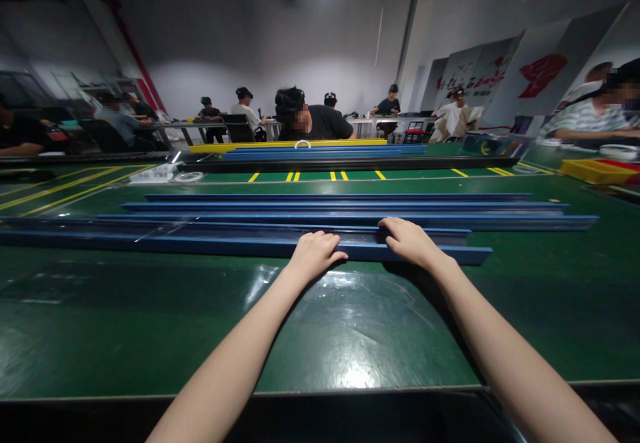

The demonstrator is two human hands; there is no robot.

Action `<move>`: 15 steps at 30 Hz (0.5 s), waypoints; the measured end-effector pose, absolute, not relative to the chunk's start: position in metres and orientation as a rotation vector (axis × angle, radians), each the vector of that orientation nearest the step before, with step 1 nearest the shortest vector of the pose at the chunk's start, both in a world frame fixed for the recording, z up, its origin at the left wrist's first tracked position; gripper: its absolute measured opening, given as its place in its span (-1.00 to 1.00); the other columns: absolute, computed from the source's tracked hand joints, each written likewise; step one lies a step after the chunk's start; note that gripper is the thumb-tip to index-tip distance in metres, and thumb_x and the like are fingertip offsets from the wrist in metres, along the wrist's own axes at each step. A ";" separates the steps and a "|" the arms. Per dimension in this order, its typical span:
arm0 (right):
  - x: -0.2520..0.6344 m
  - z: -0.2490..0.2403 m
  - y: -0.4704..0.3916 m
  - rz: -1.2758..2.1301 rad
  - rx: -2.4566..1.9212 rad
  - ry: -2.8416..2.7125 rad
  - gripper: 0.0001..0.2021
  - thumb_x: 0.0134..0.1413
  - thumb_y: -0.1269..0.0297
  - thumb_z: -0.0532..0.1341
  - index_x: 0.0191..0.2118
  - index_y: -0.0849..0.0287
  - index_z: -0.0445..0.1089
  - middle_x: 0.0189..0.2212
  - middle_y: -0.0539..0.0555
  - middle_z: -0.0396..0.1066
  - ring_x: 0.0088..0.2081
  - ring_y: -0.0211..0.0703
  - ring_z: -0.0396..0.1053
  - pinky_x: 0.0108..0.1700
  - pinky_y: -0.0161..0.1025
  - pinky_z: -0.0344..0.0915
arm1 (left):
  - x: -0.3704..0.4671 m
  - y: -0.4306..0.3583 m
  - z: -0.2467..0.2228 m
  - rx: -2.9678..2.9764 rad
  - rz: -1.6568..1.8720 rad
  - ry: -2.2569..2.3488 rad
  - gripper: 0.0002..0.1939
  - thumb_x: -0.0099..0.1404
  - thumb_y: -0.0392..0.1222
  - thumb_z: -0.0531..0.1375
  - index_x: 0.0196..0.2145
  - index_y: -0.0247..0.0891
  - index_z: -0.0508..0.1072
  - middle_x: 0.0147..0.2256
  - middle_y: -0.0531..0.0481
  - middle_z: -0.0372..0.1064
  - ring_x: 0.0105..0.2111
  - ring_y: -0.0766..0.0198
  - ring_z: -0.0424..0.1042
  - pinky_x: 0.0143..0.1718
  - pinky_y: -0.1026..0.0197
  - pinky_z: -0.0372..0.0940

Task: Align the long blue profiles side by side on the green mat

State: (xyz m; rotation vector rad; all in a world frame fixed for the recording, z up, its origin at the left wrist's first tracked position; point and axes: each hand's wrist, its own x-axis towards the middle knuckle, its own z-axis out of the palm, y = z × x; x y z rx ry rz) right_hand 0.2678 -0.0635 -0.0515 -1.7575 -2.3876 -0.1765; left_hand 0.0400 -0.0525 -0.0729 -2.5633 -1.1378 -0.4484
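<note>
Here's the front channel (225, 243) lying across mid-frame on the tabletop (150, 336), running out to the left edge. Left hand (317, 253) on it near centre, right hand (407, 240) just rightward! Behind, more channels (340, 208) lie crosswise. Farther back, a long rail (425, 163), plastic wrapping (156, 174) near its left end. A tray (595, 171) sits toward the right edge; a co-worker (327, 120) beyond the rail, upper centre.

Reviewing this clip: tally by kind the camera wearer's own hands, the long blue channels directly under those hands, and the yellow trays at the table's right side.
Left hand and right hand: 2
Long blue channel under them: 1
Yellow tray: 1
Total: 4
</note>
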 end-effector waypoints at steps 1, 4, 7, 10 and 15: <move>0.268 -0.051 -0.063 -0.174 -1.758 -2.387 -0.64 -0.06 0.39 -0.07 -0.11 0.28 0.26 -0.10 0.21 0.31 -0.05 -0.09 0.22 -0.05 -0.23 0.10 | 0.040 -0.052 -0.073 -2.560 -0.448 -1.136 -0.65 0.19 0.13 0.00 -0.41 -0.23 0.31 -0.42 0.01 0.38 -0.37 0.24 0.34 -0.42 0.26 0.12; 0.268 -0.051 -0.063 -0.168 -1.762 -2.383 -0.64 -0.06 0.39 -0.07 -0.11 0.28 0.26 -0.09 0.21 0.30 -0.05 -0.09 0.22 -0.05 -0.24 0.10 | 0.040 -0.052 -0.074 -2.553 -0.447 -1.130 -0.64 0.19 0.14 0.00 -0.41 -0.23 0.31 -0.41 0.02 0.38 -0.37 0.24 0.35 -0.42 0.27 0.12; 0.268 -0.052 -0.063 -0.170 -1.765 -2.384 -0.63 -0.06 0.39 -0.07 -0.10 0.29 0.26 -0.09 0.21 0.30 -0.05 -0.09 0.22 -0.05 -0.24 0.10 | 0.041 -0.052 -0.077 -2.543 -0.444 -1.130 -0.64 0.19 0.14 -0.01 -0.40 -0.23 0.30 -0.40 0.02 0.37 -0.36 0.24 0.35 -0.42 0.26 0.12; 0.268 -0.052 -0.063 -0.176 -1.766 -2.388 -0.63 -0.06 0.39 -0.08 -0.10 0.29 0.26 -0.09 0.21 0.30 -0.05 -0.08 0.23 -0.05 -0.23 0.09 | 0.041 -0.052 -0.078 -2.533 -0.453 -1.127 -0.63 0.19 0.14 -0.01 -0.37 -0.24 0.30 -0.38 0.01 0.36 -0.35 0.23 0.34 -0.40 0.25 0.13; 0.268 -0.052 -0.063 -0.181 -1.759 -2.387 -0.62 -0.06 0.39 -0.07 -0.10 0.31 0.26 -0.08 0.22 0.30 -0.05 -0.09 0.22 -0.04 -0.24 0.08 | 0.041 -0.055 -0.075 -2.532 -0.518 -1.169 -0.62 0.14 0.14 0.06 -0.33 -0.27 0.27 -0.32 0.00 0.32 -0.36 0.25 0.33 -0.36 0.25 0.15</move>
